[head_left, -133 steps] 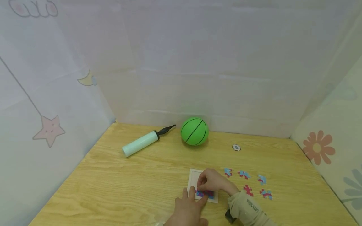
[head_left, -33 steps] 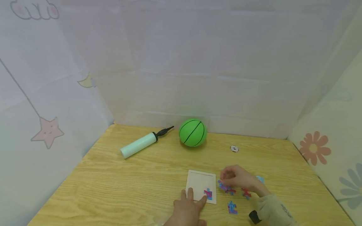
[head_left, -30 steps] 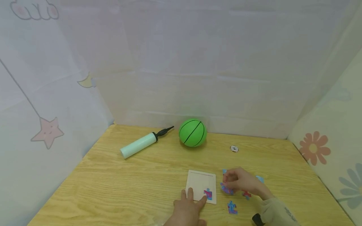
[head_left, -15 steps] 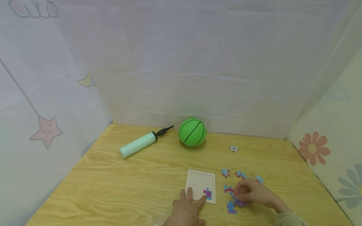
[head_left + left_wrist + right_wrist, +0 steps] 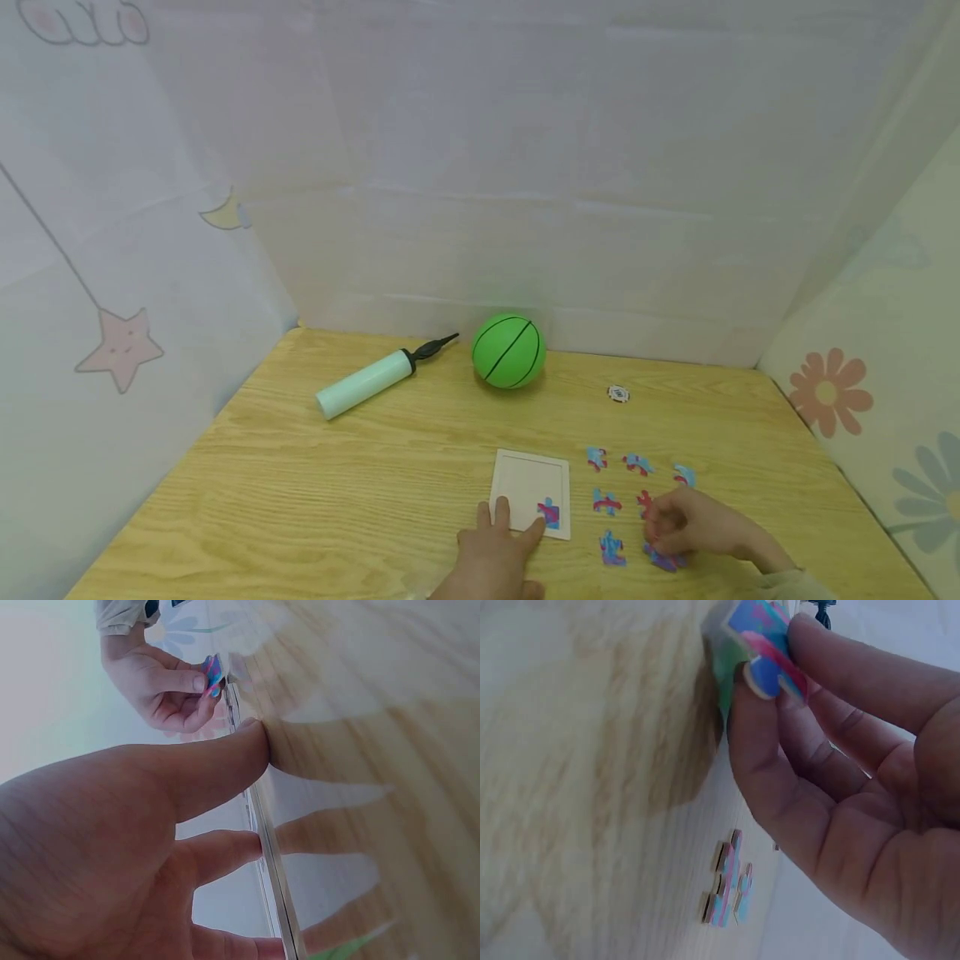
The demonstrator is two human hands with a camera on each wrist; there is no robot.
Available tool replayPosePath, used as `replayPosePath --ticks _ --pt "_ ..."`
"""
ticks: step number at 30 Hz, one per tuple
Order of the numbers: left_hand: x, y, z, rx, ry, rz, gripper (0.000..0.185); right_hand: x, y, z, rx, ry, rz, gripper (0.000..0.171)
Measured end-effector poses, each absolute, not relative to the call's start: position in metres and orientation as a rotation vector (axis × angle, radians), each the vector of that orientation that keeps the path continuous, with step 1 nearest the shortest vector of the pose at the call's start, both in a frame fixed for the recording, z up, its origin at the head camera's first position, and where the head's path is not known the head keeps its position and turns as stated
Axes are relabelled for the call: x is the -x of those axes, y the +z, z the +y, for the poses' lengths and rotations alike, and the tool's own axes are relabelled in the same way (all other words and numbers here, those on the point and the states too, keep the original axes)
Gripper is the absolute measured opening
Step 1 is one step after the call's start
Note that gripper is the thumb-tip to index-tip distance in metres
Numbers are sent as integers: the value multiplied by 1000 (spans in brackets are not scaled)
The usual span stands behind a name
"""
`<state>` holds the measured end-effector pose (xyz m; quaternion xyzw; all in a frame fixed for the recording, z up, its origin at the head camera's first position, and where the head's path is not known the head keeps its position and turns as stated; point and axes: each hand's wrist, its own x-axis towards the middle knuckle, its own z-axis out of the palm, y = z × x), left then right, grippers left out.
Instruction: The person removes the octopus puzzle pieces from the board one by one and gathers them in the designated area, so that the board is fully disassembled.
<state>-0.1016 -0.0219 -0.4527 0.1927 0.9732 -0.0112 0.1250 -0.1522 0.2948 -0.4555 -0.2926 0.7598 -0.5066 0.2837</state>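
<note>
My left hand (image 5: 495, 554) rests with spread, straight fingers on the near edge of a pale puzzle tray (image 5: 529, 467). One blue-and-pink puzzle piece (image 5: 549, 513) lies in the tray's near right corner, by my thumb. To the right, my right hand (image 5: 701, 525) pinches another puzzle piece (image 5: 759, 637) between thumb and fingertips, low over the table in the head view. Several loose puzzle pieces (image 5: 607, 502) lie in rows between the tray and that hand. A red piece (image 5: 644, 503) is partly hidden behind its fingers.
Farther back on the wooden table (image 5: 360, 483) lie a mint-green hand pump (image 5: 365, 385) with a black nozzle, a green ball (image 5: 509, 352) and a round chip (image 5: 618, 393). Light printed cloth (image 5: 465, 208) walls the back and sides.
The tray held more pieces earlier; now one shows in it. My right hand has moved from the tray rightward and nearer, carrying a puzzle piece. The left hand has stayed on the tray.
</note>
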Motion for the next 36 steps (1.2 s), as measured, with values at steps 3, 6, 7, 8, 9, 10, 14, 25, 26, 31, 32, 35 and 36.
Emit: replayPosePath --ticks 3,6,7,8,9,10,14,25,26,31,32,35,36 --pt "102 -453 -22 -562 -32 2836 75 152 -455 296 794 -1327 2077 4" --pt "102 -453 -22 -564 -33 2836 75 152 -456 296 814 -1283 2140 4" --pt "102 -453 -22 -566 -34 2836 75 152 -456 296 828 -1267 2166 4" --pt "102 -454 -22 -565 -35 2836 75 152 -457 295 846 -1251 2193 4" --pt "102 -454 -22 -565 -33 2836 75 153 -457 295 855 -1237 2219 5" --pt "102 -454 -22 -562 -32 2834 75 153 -458 295 867 -1222 2244 6" --pt "102 -454 -21 -539 -24 2830 74 154 -461 295 885 -1194 2298 12" --pt "101 -453 -20 -524 -60 2823 73 151 -461 291 817 -1140 2401 9" --pt "101 -453 -20 -522 -59 2822 73 152 -460 290 818 -1127 2423 9" --pt "102 -453 -20 -517 -48 2818 73 157 -451 277 829 -1113 2516 6" --pt "102 -453 -21 -515 -41 2818 73 158 -449 273 856 -1118 2528 5" --pt "102 -452 -21 -515 -34 2818 74 161 -445 261 916 -1125 2559 6" --pt "102 -452 -21 -515 -29 2818 74 162 -443 256 925 -1118 2573 7"
